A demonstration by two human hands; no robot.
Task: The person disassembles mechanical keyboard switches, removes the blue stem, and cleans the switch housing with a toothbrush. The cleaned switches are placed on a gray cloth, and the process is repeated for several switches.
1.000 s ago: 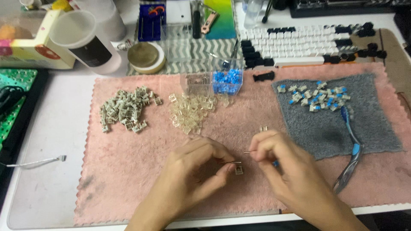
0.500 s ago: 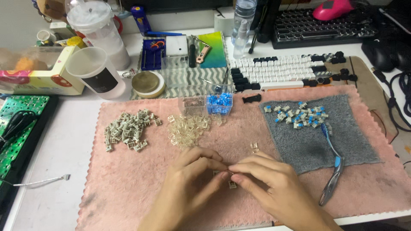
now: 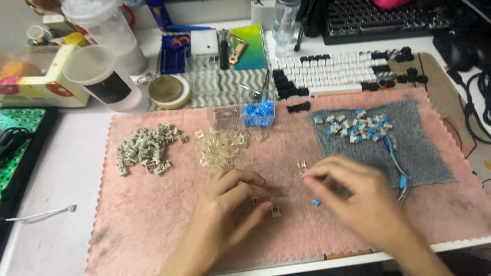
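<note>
Head view, left hand (image 3: 225, 209) fingers curled on fuzzy pink cloth (image 3: 153, 225), right hand (image 3: 353, 197) blurred, grip unclear.

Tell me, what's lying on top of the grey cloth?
A cluster of small blue-stemmed switches lies on the grey cloth, plus a blue-handled tool. The right hand covers its near corner.

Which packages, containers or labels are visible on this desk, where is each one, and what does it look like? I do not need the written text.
Cream cardboard box with red and orange print: far left, rectangular.
Clear plastic jar with black label: beside that box, round, lying tilted.
Round shallow tin with tan contents: above the pink cloth.
Blue card packet: behind the tin, rectangular.
Small clear box of blue parts: top edge of the cloth.
</note>
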